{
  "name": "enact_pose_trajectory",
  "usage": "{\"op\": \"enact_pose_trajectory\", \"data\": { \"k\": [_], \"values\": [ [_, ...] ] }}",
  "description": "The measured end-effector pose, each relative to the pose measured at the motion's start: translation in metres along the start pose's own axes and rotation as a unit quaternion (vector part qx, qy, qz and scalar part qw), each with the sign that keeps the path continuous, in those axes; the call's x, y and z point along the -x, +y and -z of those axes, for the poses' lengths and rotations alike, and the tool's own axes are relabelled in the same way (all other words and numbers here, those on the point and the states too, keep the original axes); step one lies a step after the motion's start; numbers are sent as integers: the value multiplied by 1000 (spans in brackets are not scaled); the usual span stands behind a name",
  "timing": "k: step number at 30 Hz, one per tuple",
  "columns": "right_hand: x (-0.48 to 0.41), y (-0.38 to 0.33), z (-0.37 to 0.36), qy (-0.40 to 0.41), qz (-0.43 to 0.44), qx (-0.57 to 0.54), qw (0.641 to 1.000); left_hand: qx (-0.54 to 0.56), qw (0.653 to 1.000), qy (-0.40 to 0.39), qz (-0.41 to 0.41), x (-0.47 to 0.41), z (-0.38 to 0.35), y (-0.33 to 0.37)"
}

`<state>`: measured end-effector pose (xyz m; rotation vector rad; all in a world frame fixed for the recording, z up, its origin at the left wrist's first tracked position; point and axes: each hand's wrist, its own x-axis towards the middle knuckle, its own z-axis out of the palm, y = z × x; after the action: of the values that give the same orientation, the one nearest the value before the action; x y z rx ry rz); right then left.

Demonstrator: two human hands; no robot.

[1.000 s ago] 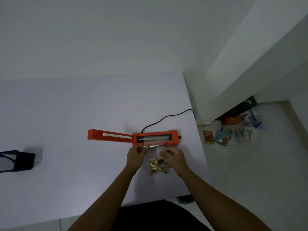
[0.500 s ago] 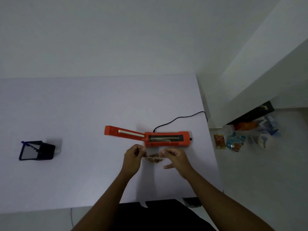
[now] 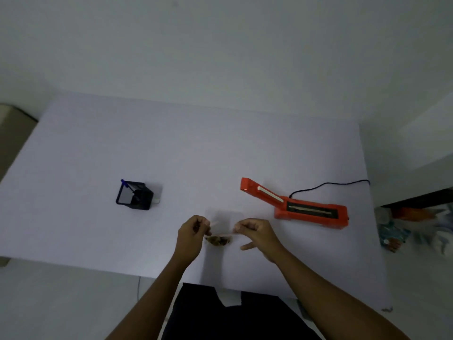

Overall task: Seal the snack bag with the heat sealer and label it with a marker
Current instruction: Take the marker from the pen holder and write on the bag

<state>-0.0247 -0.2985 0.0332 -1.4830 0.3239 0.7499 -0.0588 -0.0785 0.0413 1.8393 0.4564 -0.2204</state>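
A small clear snack bag (image 3: 219,239) with brown snacks hangs between my hands above the white table (image 3: 196,148). My left hand (image 3: 192,235) pinches its left top corner and my right hand (image 3: 256,233) pinches its right top corner. The orange heat sealer (image 3: 297,207) lies to the right of my hands with its lid raised open, its black cord (image 3: 328,186) trailing toward the table's right edge. A black pen holder (image 3: 134,195) with a blue marker (image 3: 126,184) stands to the left.
Snack packets and other items (image 3: 402,229) lie on the floor past the table's right edge. The table's near edge runs just in front of my body. A wall stands behind the table.
My hands have lifted the bag off the sealer and carried it left, toward me. The view has swung left, bringing the pen holder further in.
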Motion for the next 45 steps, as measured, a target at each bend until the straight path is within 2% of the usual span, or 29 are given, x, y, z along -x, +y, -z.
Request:
{"op": "enact_pose_trajectory", "data": {
  "k": [7, 15, 17, 20, 23, 33, 37, 40, 43, 45],
  "values": [
    [-26, 13, -86, 39, -21, 25, 999, 22, 999, -46, -8, -37, 85, -30],
    [-60, 18, -138, 159, -21, 36, 986, -32, 992, -119, -8, -93, 126, -50],
    [-71, 16, -140, 176, -17, 44, 983, -68, 989, -127, 21, -101, 127, -51],
    [-85, 13, -139, 186, -18, 48, 981, -146, 967, -176, 109, -104, 123, -63],
    [-95, 15, -133, 200, -34, 32, 979, -204, 947, -208, 138, -101, 110, -69],
    [-103, 26, -103, 172, -85, -20, 981, -213, 947, -175, 166, -93, 77, -52],
    [-99, 19, -101, 166, -77, -9, 983, -226, 934, -211, 178, -86, 82, -53],
    [-98, 17, -105, 173, -64, 34, 982, -186, 945, -191, 192, -85, 90, -46],
    [-102, 11, -120, 190, -31, 126, 973, -124, 955, -187, 194, -85, 114, -35],
    [-102, 5, -135, 213, -35, 175, 961, -99, 969, -150, 170, -85, 141, -28]
  ]
}}
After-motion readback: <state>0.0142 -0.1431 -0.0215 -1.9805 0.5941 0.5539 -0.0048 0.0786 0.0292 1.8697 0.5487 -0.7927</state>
